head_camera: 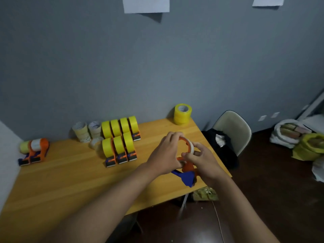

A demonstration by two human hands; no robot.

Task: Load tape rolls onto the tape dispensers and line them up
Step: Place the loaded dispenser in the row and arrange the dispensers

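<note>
1. Fingers (171, 137) of the left hand (164, 155) curl over the top of the orange ring of a tape dispenser (186, 165), and the right hand (203, 159) pinches a pale tape roll (191, 146) against that same ring.
2. Both hands hold the dispenser up over the right edge of the wooden surface (70, 181). Its blue handle (187, 178) points down toward the person.
3. Beside the surface, on the right, stands a pale chair (233, 130) with a dark cloth (219, 148) on its seat.
4. Far right on the floor lie some bags (298, 135), white and yellow.
5. Seven loaded dispensers (121, 137) with yellow tape sit in two rows near the middle of the surface, four in back and three in front, close side by side.
6. Two more dispensers (35, 151) sit at the far left edge, one with pale tape and one with yellowish tape.
7. A stack of yellow rolls (182, 114) stands at the back right corner, by the wall.
8. Stacks of pale rolls (87, 131) stand just left of the yellow rows, touching each other.
9. One small pale roll (96, 143) lies in front of those stacks.
</note>
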